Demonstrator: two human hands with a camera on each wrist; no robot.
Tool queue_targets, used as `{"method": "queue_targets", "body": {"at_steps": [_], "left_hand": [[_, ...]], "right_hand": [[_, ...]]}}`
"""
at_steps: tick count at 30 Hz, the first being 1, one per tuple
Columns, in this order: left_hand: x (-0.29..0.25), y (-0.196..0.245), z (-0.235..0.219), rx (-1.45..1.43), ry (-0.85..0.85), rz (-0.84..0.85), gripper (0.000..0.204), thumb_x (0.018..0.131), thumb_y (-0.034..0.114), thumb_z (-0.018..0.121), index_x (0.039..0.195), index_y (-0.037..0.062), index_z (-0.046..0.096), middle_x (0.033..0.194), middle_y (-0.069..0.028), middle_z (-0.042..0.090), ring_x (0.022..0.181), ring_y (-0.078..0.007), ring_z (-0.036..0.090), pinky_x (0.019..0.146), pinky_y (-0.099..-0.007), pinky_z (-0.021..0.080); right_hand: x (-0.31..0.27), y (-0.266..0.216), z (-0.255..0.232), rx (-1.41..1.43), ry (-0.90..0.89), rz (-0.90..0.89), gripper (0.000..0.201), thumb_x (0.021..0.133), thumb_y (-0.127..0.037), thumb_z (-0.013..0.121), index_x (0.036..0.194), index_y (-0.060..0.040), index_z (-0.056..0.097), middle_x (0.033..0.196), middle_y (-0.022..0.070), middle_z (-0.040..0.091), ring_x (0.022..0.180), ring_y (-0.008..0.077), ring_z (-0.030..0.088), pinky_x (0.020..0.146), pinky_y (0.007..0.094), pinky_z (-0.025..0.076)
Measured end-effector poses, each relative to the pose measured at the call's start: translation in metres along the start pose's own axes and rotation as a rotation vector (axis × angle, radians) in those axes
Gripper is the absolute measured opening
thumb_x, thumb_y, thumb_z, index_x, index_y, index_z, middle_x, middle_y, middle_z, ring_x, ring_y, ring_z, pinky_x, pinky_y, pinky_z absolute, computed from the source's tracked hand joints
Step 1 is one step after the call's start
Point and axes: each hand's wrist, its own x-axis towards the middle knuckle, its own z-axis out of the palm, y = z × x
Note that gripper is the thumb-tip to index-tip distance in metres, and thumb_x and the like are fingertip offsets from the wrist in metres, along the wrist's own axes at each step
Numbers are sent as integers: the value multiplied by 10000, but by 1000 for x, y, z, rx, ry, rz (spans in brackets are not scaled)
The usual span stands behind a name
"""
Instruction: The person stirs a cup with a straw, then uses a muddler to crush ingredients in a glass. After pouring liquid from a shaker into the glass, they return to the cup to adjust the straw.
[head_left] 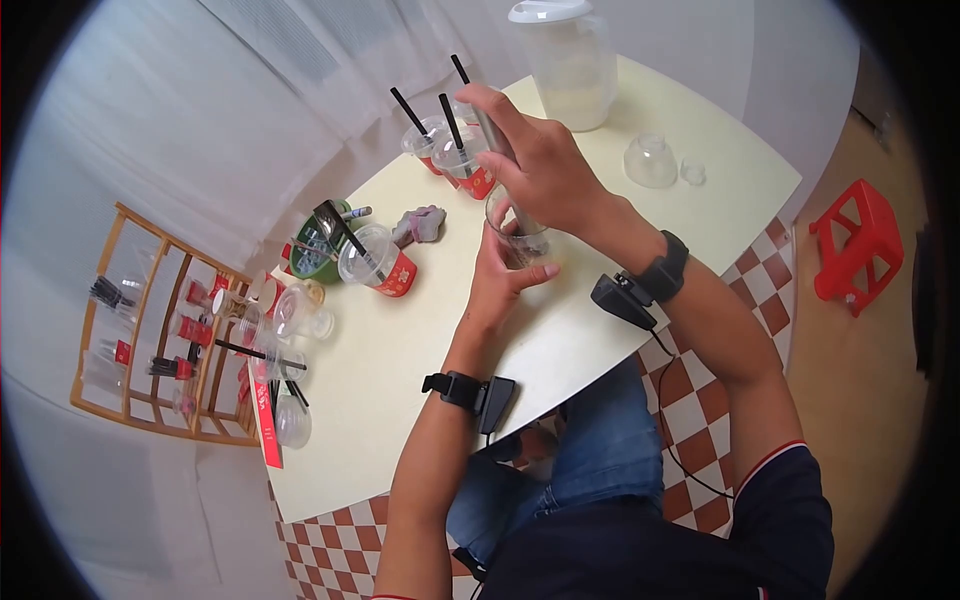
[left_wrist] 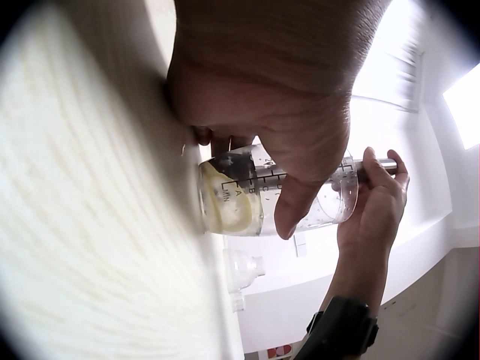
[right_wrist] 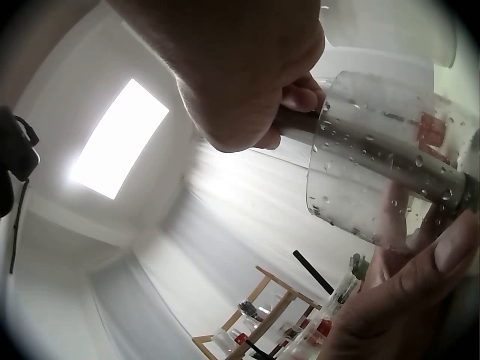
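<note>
On the pale table [head_left: 600, 300], my left hand [head_left: 492, 285] holds a clear measuring shaker cup [left_wrist: 322, 208], thumb and fingers wrapped round its side. Printed scale marks run along its wall, and water drops cling to it. Yellow lemon slices [left_wrist: 232, 214] lie at the bottom. My right hand [head_left: 565, 180] grips a metal muddler [right_wrist: 375, 157] above the cup's mouth. The muddler stands inside the cup, its black head [left_wrist: 234, 166] down against the lemon. A clear domed shaker top [head_left: 650, 163] and a small clear cap [head_left: 692, 172] stand to the right.
A lidded pitcher [head_left: 575, 90] stands at the far edge. Beyond my left hand are red-and-clear cups [head_left: 397, 278] with black straws, a grey cloth [head_left: 420, 226] and a green container [head_left: 316, 266]. Clear cups and a wooden rack [head_left: 165, 240] are farther left; a red stool [head_left: 860, 240] stands right.
</note>
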Motion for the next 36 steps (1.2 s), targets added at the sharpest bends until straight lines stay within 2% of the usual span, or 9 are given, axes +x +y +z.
{"method": "queue_targets", "body": {"at_steps": [5, 8, 16, 20, 23, 28, 32, 35, 36], "left_hand": [[0, 0, 1, -1, 14, 3, 1093, 688, 45, 927, 1574, 90, 291, 1450, -124, 539, 1304, -259, 568, 1062, -378, 500], [0, 1, 1, 3, 20, -8, 1102, 683, 56, 934, 1576, 91, 289, 1451, -118, 533, 1299, -251, 562, 1058, -375, 496], [-4, 7, 6, 57, 53, 2, 1124, 680, 86, 933, 1593, 82, 277, 1426, -80, 524, 1298, -230, 539, 1098, -371, 454], [1, -3, -3, 82, 34, 27, 1173, 676, 33, 912, 1622, 60, 219, 1430, -160, 528, 1278, -261, 565, 1103, -386, 455], [-2, 3, 3, 48, 26, 19, 1178, 677, 25, 909, 1624, 60, 209, 1439, -163, 523, 1284, -263, 561, 1108, -385, 451], [0, -2, 1, 31, 33, 28, 1191, 680, 15, 909, 1631, 75, 195, 1446, -164, 518, 1280, -267, 557, 1103, -387, 450], [0, -2, 0, 40, 19, 8, 1140, 688, 36, 915, 1608, 90, 244, 1407, -114, 525, 1268, -238, 559, 1044, -369, 501], [1, -3, -2, 10, 10, 5, 1140, 683, 30, 917, 1603, 88, 246, 1401, -113, 533, 1229, -221, 571, 1025, -364, 500], [1, -4, -3, 4, 14, 4, 1157, 685, 21, 914, 1614, 84, 227, 1409, -125, 535, 1218, -223, 575, 1036, -368, 488]], "right_hand": [[0, -1, 5, -20, -25, 40, 694, 887, 7, 685, 1504, -172, 422, 728, 147, 602, 604, 310, 635, 602, 410, 492], [0, -7, 1, 2, -69, 86, 673, 887, -55, 705, 1473, -176, 397, 813, 151, 635, 737, 405, 652, 666, 507, 519], [18, -27, -24, 77, 6, 95, 634, 881, -25, 701, 1440, -173, 441, 698, 143, 596, 664, 375, 639, 613, 477, 480], [31, -50, -41, 66, 23, 15, 633, 878, -15, 702, 1436, -163, 442, 663, 135, 574, 612, 360, 628, 588, 463, 475], [27, -44, -34, 106, 7, 17, 591, 936, -30, 694, 1473, -140, 472, 697, 71, 532, 616, 160, 514, 608, 314, 448], [15, -25, -19, 42, -13, 13, 633, 906, -2, 690, 1480, -141, 462, 723, 112, 570, 615, 221, 544, 618, 340, 462], [5, -15, -6, 41, -28, 29, 668, 875, 20, 687, 1480, -143, 455, 740, 136, 589, 620, 261, 577, 620, 373, 478], [2, -12, -3, 39, -73, 58, 654, 871, -38, 707, 1450, -151, 425, 813, 151, 638, 728, 395, 651, 655, 489, 511], [2, -11, -2, 29, -68, 43, 655, 872, -41, 709, 1451, -152, 424, 819, 151, 640, 728, 393, 652, 655, 488, 512]]}}
